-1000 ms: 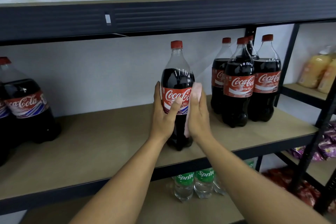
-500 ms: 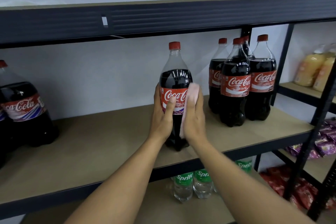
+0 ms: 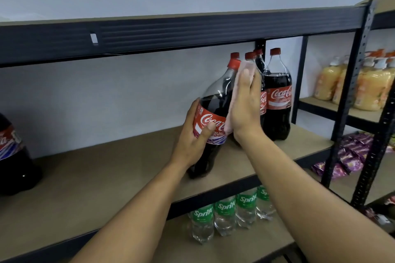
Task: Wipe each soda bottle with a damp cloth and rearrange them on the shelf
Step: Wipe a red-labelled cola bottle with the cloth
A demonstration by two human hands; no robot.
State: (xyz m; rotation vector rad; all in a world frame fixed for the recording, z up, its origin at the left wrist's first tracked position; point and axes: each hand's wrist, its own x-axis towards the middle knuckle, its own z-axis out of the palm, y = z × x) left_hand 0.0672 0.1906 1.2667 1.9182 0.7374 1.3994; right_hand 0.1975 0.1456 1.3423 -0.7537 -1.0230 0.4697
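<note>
Since a moment ago the Coca-Cola bottle (image 3: 213, 117) has gone from standing upright to leaning, its red cap (image 3: 234, 63) tipped to the right toward the group of cola bottles (image 3: 275, 96) at the far right of the shelf (image 3: 96, 177), and my right hand (image 3: 245, 104) has slid up from the label to the shoulder of the bottle. My left hand (image 3: 193, 141) is wrapped around the label, thumb across the front, grasping the bottle; its base sits low on the shelf board near the front edge, though whether it touches the board I cannot tell. My right hand is flat, fingers straight and together, pressing the pink cloth (image 3: 237, 92) against the bottle's right side; the cloth runs from just under the cap down to the label. More cola bottles (image 3: 12, 156) stand at the far left of the same shelf, well apart. Sprite bottles (image 3: 226, 213) sit on the shelf below. To the right, a neighbouring rack holds yellow-orange bottles (image 3: 367, 83) and purple packets (image 3: 346, 153).
</note>
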